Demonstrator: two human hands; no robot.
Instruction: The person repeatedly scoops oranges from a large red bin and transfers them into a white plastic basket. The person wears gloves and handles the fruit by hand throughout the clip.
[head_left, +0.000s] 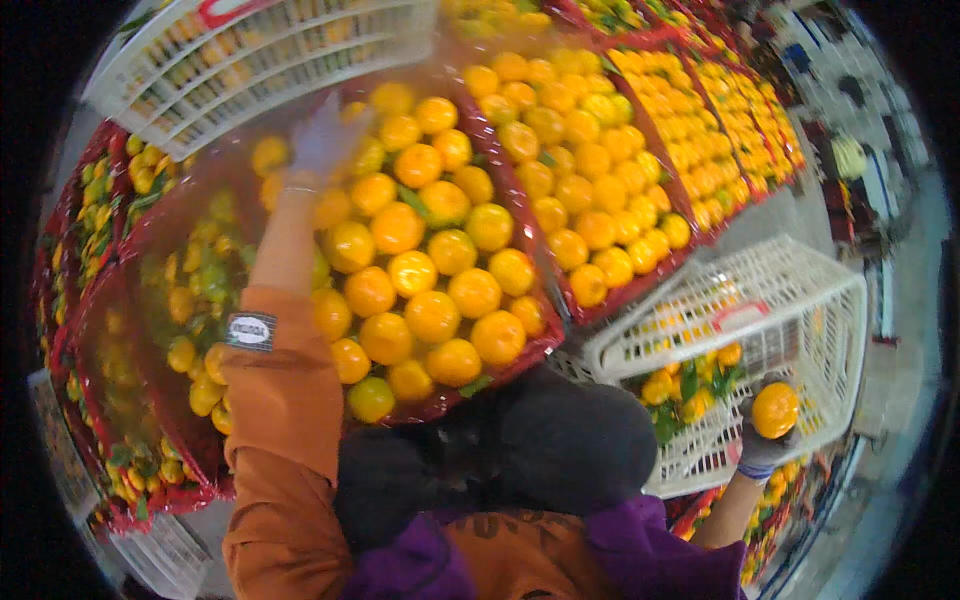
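Note:
My left hand (330, 142), in a pale glove and blurred, reaches over the far left part of a red-lined box of orange mandarins (412, 274). Whether its fingers hold a fruit is hidden by the blur. Low on the right, my right hand (761, 442) wears a grey glove with a blue cuff and grips a single mandarin (775, 410). That hand is over the side of a white plastic crate (832, 360), in which more mandarins with green leaves (697, 390) lie.
Another white slatted crate (270, 82) stands at the upper left, tilted in view. Further red-lined boxes of mandarins (592, 172) line up to the right. Smaller yellow-green fruit (206, 277) fills a box on the left, beneath plastic film. My dark-clad knees (577, 442) are against the near box.

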